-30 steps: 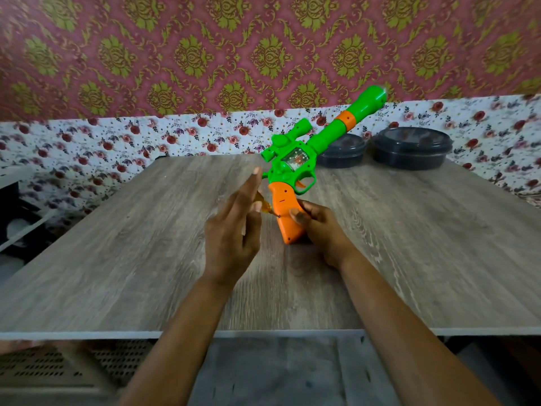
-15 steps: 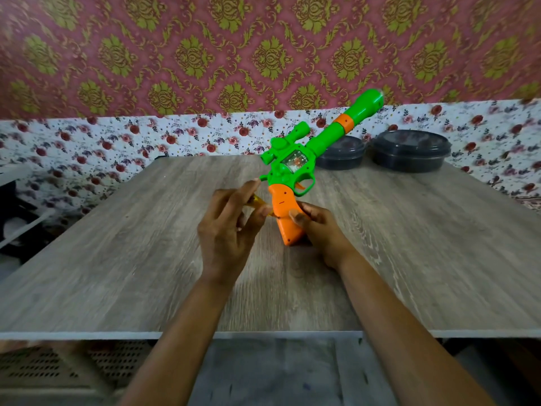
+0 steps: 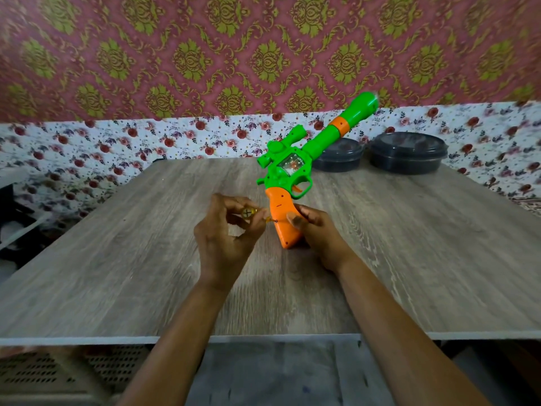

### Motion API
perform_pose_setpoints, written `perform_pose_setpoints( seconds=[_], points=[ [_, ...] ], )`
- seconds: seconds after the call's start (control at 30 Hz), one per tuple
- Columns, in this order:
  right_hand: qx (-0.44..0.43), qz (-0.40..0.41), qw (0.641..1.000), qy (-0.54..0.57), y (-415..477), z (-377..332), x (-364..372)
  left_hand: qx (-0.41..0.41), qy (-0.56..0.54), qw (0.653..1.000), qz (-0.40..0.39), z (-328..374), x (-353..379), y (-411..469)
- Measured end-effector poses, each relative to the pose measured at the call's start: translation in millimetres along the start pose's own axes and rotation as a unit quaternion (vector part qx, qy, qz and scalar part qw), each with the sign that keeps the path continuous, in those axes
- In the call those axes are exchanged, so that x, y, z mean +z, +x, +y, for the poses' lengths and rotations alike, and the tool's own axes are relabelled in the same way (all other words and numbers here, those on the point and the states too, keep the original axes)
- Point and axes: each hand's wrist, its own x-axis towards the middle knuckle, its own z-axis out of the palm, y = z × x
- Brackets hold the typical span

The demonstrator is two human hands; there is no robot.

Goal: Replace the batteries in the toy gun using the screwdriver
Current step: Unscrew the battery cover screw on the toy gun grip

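Note:
A green toy gun (image 3: 295,168) with an orange grip stands tilted on the wooden table (image 3: 117,259), its butt on the tabletop and its barrel pointing up to the right. My right hand (image 3: 316,232) grips the orange handle from the right side. My left hand (image 3: 228,238) pinches a small yellow-handled screwdriver (image 3: 250,212) between its fingertips. The tip of the screwdriver touches the left face of the orange grip. Most of the screwdriver's handle is hidden by my fingers.
Two dark round lidded containers (image 3: 408,152) sit at the back right of the table, just behind the gun's barrel. A floral-papered wall rises right behind the table. A perforated surface (image 3: 44,373) lies below the table's front edge at the left.
My left hand went from open fingers to a pinch on the screwdriver and brought its tip against the grip. The gun and my right hand stayed almost still.

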Motion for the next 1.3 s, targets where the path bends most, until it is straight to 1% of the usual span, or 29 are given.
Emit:
perform_pose_setpoints(
  seconds=[0.07, 0.13, 0.23, 0.33, 0.4, 0.57, 0.73, 0.9, 1.03, 1.23, 1.3],
  points=[
    [0.001, -0.003, 1.0, 0.004, 0.3, 0.2, -0.4, 0.0, 0.016, 1.0, 0.009, -0.4, 0.1, -0.4],
    [0.001, -0.005, 1.0, 0.003, 1.0, 1.0, -0.5, 0.025, 0.066, 0.997, 0.009, -2.3, 0.2, 0.1],
    [-0.003, -0.004, 1.0, 0.0, 1.6, 1.9, -0.7, 0.048, 0.116, 0.992, -0.031, -5.7, 1.0, -0.3],
    [0.0, -0.003, 1.0, 0.001, 1.0, 1.2, -1.0, 0.034, 0.094, 0.993, -0.069, -3.9, 1.8, -0.8],
    [-0.001, 0.0, 1.0, -0.004, 0.6, 0.3, -1.4, 0.038, 0.085, 0.993, -0.071, -4.0, 1.9, -0.8],
    [-0.006, 0.002, 1.0, -0.008, 1.4, 0.6, -1.6, 0.055, 0.134, 0.989, -0.028, -5.0, 2.0, 0.7],
    [-0.01, 0.003, 1.0, -0.003, 1.5, 0.8, -0.1, 0.078, 0.137, 0.987, -0.002, -6.5, 0.0, -0.1],
    [-0.01, 0.006, 1.0, -0.01, 2.4, 1.2, -1.2, 0.073, 0.114, 0.99, 0.031, -7.7, -1.3, 1.3],
    [-0.003, 0.011, 1.0, -0.011, 3.9, 1.8, -1.5, 0.062, 0.085, 0.994, 0.01, -3.4, 0.6, 1.0],
    [0.003, 0.011, 1.0, -0.002, 3.7, 0.5, -1.0, 0.067, 0.09, 0.994, -0.001, -1.8, -0.7, 1.5],
    [0.006, 0.009, 1.0, 0.004, 3.2, 0.2, -1.1, 0.075, 0.087, 0.993, -0.022, -1.7, 0.6, 1.4]
  ],
)
